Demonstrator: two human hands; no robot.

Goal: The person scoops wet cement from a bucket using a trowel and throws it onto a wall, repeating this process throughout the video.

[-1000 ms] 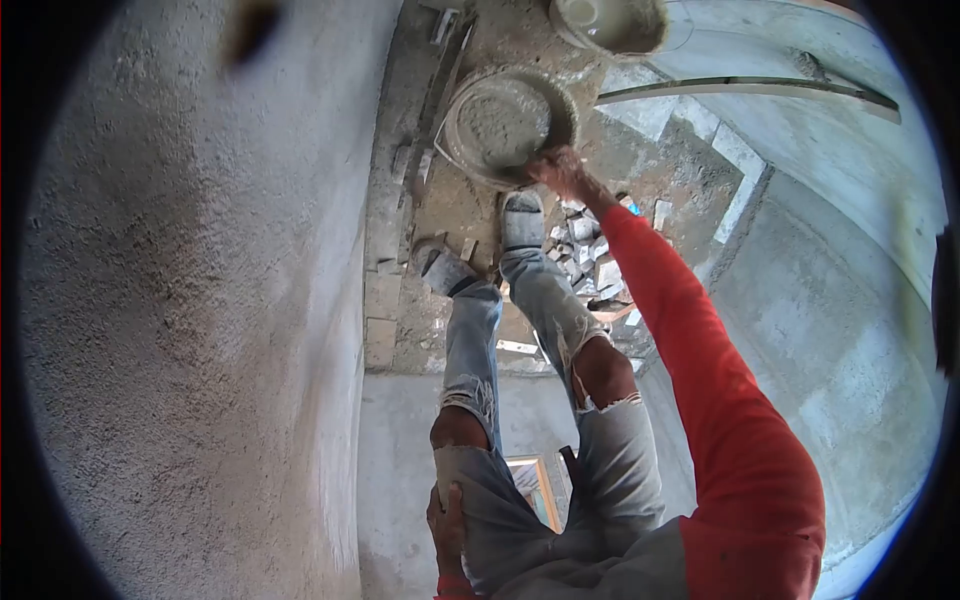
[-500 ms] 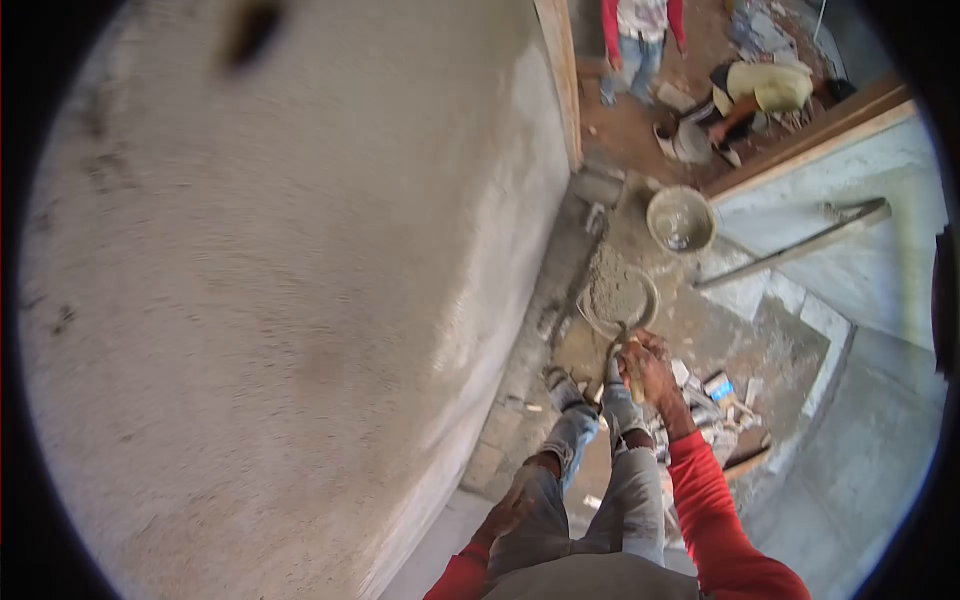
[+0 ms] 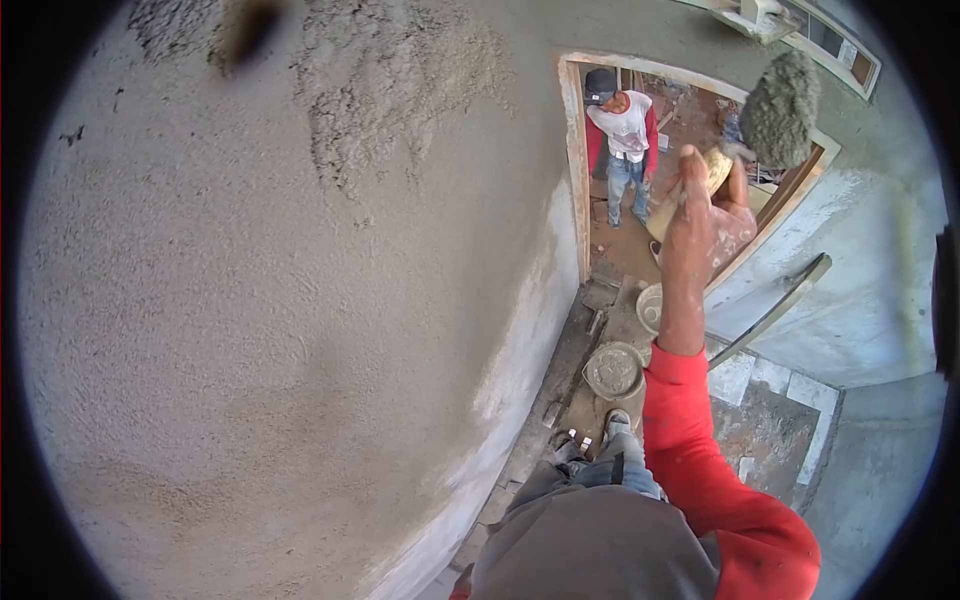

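Note:
My right hand is raised at the upper right, its fingers wrapped round the light handle of a trowel. A thick heap of wet grey mortar covers the trowel's blade, beyond the hand. My left hand is out of view. Along the left stands a large wall with smoothed plaster and a rough patch of mortar near its top. On the floor by my feet is a round bucket with mortar in it.
A second bucket stands behind the first. A person stands in the doorway. A long wooden piece leans at the right wall. A float lies at the top right.
My right hand has risen from the bucket with the mortar-loaded trowel. My left hand has left the view. The view has shifted upward, showing more wall and the whole doorway.

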